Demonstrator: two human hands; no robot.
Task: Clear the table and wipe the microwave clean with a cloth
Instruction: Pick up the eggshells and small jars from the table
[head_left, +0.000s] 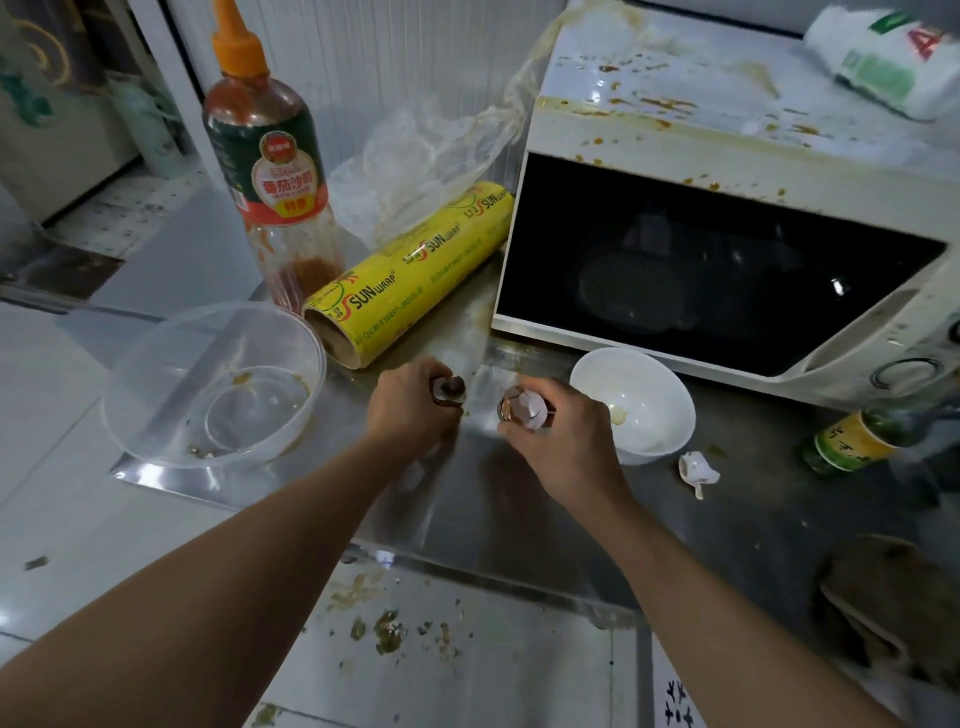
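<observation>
My left hand (408, 410) is closed around a brown eggshell piece (450, 389) low over the steel table (483, 499). Just to its right, my right hand (563, 441) grips a cracked eggshell (523, 406). Another white shell fragment (697, 468) lies on the table right of the white bowl (636, 402). The white microwave (727, 208) stands behind, its top and front edge spattered with brown sauce, its dark door closed. A brownish cloth (893, 603) lies at the table's right front.
A clear plastic bowl (213, 384) sits at the table's left corner. Behind it stand a ketchup bottle (270, 156) and a yellow cling-wrap roll (410, 270) with crumpled film (421, 156). A green bottle (852, 441) lies at right. A white bag (893, 57) rests on the microwave. Food scraps litter the floor (389, 629).
</observation>
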